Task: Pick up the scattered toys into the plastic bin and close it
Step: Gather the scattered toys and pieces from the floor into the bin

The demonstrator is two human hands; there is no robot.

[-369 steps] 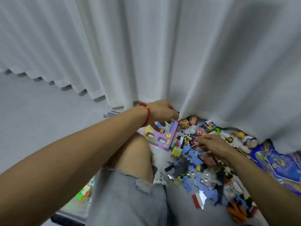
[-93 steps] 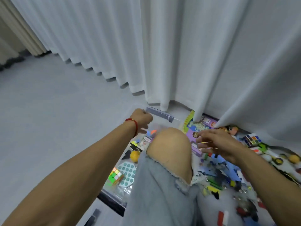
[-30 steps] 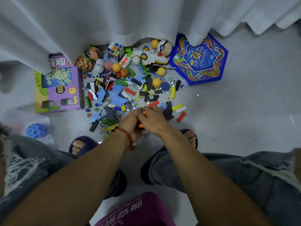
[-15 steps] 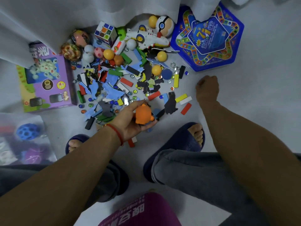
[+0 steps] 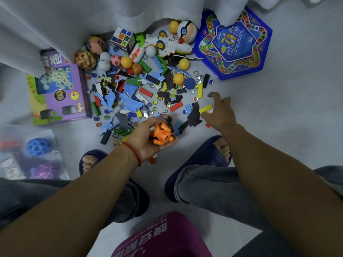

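Plastic bin (image 5: 27,154) far left on the floor, lid off, blue ball (image 5: 38,146) and a few toys inside. Big pile of toys (image 5: 144,84) not yet picked up. Left hand (image 5: 148,140) holding orange toy (image 5: 161,134), fingers curled round it. Right hand (image 5: 219,112) over a yellow block (image 5: 205,108), fingers spread wide, holding nothing.

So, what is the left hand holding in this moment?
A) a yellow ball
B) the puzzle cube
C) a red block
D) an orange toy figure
D: the left hand has its fingers curled round the orange toy figure, palm up, just above the near edge of the toy pile, while the puzzle cube lies far back by the curtain.
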